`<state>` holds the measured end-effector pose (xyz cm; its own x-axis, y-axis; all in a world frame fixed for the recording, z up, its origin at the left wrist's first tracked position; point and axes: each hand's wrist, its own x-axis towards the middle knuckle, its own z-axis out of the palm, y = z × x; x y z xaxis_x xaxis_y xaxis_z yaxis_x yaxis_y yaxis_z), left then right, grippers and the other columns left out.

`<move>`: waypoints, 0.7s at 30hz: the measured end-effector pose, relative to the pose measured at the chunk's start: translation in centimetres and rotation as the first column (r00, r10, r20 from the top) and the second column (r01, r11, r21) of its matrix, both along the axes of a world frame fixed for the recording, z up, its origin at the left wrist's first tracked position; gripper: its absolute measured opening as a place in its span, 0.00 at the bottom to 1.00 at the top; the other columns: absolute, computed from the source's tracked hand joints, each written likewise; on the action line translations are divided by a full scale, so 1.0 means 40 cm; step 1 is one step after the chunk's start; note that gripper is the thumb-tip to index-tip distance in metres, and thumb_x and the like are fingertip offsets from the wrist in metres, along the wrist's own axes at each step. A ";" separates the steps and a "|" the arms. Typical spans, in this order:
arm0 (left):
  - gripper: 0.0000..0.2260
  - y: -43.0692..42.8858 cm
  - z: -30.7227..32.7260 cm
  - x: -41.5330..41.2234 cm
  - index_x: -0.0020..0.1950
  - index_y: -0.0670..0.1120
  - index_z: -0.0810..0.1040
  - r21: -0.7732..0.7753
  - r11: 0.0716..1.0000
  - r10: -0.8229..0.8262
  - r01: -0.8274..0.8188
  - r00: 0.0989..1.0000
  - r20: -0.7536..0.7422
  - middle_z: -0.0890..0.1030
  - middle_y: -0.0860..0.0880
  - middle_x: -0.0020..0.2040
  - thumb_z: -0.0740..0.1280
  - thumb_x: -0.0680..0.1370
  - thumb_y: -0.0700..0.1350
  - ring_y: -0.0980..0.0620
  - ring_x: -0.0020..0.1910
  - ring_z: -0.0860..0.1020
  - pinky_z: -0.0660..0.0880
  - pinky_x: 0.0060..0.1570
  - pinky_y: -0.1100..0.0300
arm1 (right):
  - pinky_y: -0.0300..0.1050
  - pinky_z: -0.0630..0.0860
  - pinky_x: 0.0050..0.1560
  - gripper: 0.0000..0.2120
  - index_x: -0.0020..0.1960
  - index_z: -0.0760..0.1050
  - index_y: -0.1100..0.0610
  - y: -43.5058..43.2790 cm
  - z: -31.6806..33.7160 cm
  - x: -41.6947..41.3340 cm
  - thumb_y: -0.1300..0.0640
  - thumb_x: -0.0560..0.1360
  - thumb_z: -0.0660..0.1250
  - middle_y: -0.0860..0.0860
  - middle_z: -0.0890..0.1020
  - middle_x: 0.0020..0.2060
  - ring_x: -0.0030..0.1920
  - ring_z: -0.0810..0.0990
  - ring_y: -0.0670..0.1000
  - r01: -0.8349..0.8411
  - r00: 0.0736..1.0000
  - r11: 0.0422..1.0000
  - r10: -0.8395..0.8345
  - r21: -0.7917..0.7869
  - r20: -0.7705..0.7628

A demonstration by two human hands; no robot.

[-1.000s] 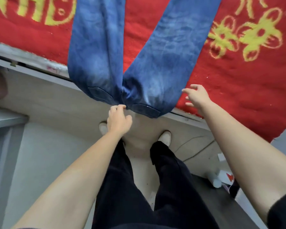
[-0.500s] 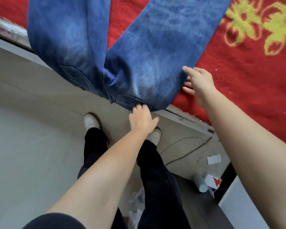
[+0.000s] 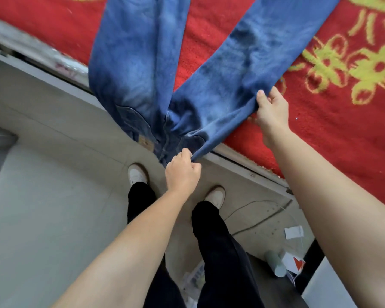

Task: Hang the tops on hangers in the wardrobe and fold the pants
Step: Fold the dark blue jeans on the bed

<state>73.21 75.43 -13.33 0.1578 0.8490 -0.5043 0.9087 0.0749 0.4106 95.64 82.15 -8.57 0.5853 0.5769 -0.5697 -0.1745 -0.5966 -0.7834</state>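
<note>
gripping the jeans [image 3: 220, 96] for a fold
jeans are lying on the red blanket [image 3: 342, 134], legs running away; left hand [image 3: 182, 172] is clenching the overhanging waistband, right hand [image 3: 272, 110] is pinching the outer seam beyond it.

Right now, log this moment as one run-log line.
left hand: grips jeans waistband | right hand: grips outer edge of one leg | jeans: legs spread on red blanket, not yet folded
</note>
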 end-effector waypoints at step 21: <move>0.03 0.713 0.044 -0.526 0.48 0.47 0.73 -0.076 0.900 0.435 -0.429 0.894 0.107 0.78 0.47 0.48 0.63 0.75 0.41 0.49 0.42 0.74 0.67 0.39 0.57 | 0.48 0.81 0.45 0.09 0.56 0.67 0.51 0.747 0.045 -0.537 0.54 0.78 0.64 0.49 0.76 0.41 0.42 0.77 0.48 -0.375 0.927 0.923 0.372 0.090 0.050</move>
